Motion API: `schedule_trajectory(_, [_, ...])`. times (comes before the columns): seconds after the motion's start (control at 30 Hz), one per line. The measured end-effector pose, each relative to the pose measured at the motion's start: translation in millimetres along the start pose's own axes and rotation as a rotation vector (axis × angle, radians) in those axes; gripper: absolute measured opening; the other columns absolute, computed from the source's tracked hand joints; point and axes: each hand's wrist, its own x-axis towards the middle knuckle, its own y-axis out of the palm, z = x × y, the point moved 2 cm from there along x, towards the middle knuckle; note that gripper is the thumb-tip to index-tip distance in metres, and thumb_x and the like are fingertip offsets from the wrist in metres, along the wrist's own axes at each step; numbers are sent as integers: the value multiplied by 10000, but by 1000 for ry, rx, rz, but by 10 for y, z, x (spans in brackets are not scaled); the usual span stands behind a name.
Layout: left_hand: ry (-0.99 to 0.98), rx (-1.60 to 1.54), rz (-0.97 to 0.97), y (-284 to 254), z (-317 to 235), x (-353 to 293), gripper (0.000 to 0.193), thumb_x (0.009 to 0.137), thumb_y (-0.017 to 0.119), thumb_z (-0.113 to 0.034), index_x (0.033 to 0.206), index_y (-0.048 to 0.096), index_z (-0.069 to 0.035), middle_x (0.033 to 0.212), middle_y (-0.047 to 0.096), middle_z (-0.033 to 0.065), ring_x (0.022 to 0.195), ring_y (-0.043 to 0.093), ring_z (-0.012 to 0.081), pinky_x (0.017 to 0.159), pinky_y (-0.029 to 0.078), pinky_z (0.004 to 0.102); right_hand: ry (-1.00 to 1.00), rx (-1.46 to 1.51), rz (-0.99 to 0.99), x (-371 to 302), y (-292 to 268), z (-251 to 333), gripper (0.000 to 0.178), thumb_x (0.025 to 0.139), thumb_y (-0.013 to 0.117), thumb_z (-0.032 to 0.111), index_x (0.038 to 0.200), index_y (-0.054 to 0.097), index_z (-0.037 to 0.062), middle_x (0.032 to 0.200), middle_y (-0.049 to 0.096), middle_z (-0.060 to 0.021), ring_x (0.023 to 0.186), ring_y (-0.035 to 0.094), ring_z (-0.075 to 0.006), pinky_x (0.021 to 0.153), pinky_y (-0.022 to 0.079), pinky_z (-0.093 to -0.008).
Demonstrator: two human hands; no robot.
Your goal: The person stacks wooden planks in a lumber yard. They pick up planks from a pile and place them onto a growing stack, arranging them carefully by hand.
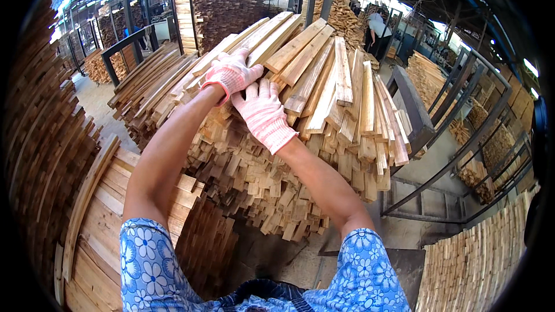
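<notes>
Both my hands wear pink-and-white knit gloves and reach onto a tall pile of pale wooden strips [324, 81], which fan out with their cut ends toward me. My left hand [230, 75] lies over the strips at the pile's left-middle, its fingers curled round a wooden strip near its end. Just below and to the right, my right hand [263, 111] rests with fingers stretched out against the strip ends, close to the left thumb. Its fingertips are partly hidden among the wood. The strips under both palms are covered.
Dark metal rack frames [413, 110] stand right of the pile. Stacked boards [107, 214] rise at lower left, beside a tall wood stack [43, 133]. Another strip stack [477, 254] fills the lower right. A person in a light top [377, 26] bends among far stacks.
</notes>
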Motion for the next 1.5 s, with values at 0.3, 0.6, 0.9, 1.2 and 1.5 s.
schedule_trajectory(0.3, [20, -78, 128, -272, 229, -832, 811, 907, 590, -587, 1537, 410, -109, 1288, 532, 355, 1175, 616, 456, 996, 521, 506, 25, 129, -116, -188, -615, 610, 308, 889, 690, 244, 1144, 668, 74, 1111, 579, -226, 1055, 607, -399, 966, 504, -584])
schedule_trajectory(0.6, [-9, -421, 377, -608, 877, -1336, 943, 914, 633, -664, 1584, 307, -86, 1477, 469, 290, 1332, 535, 401, 1113, 460, 460, -104, 729, -212, -565, -1363, 792, 487, 828, 795, 311, 1221, 622, 82, 1208, 553, -159, 1124, 586, -349, 1006, 505, -532])
schedule_trajectory(0.9, [-292, -1587, 753, 55, 1349, -911, 675, 941, 761, -369, 1429, 508, 24, 1311, 662, 194, 1125, 708, 281, 967, 601, 454, 1484, 2480, 291, -1209, -915, 244, 850, 933, 628, 644, 1458, 443, 2, 1469, 486, -241, 1376, 489, -339, 1121, 431, -564])
schedule_trajectory(1.2, [-130, -1291, 621, -232, 1109, -1265, 710, 952, 673, -482, 1363, 533, 80, 1140, 703, 203, 859, 764, 254, 684, 672, 419, 1755, 2201, 95, -336, -1031, 363, 913, 929, 545, 684, 1575, 338, 74, 1516, 442, -272, 1408, 451, -418, 1117, 388, -640])
schedule_trajectory(1.5, [-249, -1472, 666, -4, 1322, -1919, 655, 923, 756, -444, 1384, 581, -13, 1283, 677, 177, 1144, 676, 257, 993, 569, 400, 1434, 2521, -112, -1035, -1375, 310, 792, 967, 641, 543, 1558, 387, 81, 1426, 550, -193, 1278, 582, -312, 1072, 506, -483])
